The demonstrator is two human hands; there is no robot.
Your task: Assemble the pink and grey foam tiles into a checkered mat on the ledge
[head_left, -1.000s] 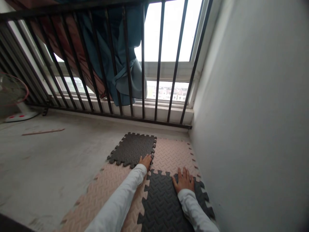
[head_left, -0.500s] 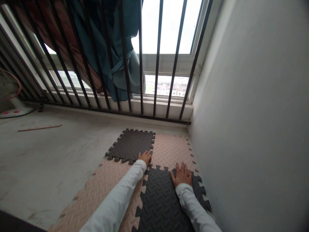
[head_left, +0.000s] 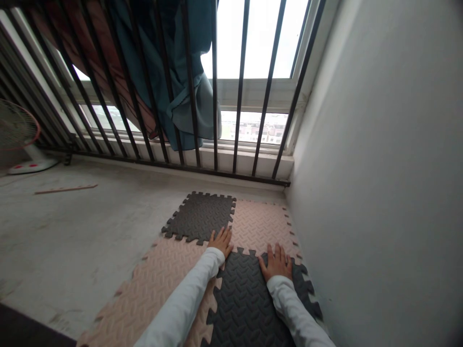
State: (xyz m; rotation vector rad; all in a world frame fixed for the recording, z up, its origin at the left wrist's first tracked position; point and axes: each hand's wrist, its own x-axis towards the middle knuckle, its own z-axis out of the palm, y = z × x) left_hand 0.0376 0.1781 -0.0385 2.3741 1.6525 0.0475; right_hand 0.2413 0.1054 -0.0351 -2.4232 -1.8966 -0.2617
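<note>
Both hands, left (head_left: 221,242) and right (head_left: 277,263), press flat, apart, fingers spread, on four interlocking foam tiles (head_left: 249,299): two dark, two pink.

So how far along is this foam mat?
Looks done: the far pink tile and near dark tile appear joined. In hand: the left hand rests at the far dark tile's corner, the right hand across the joined seam. Perhaps left: the far dark tile's seam with the near pink tile; its fit is unclear.
</note>
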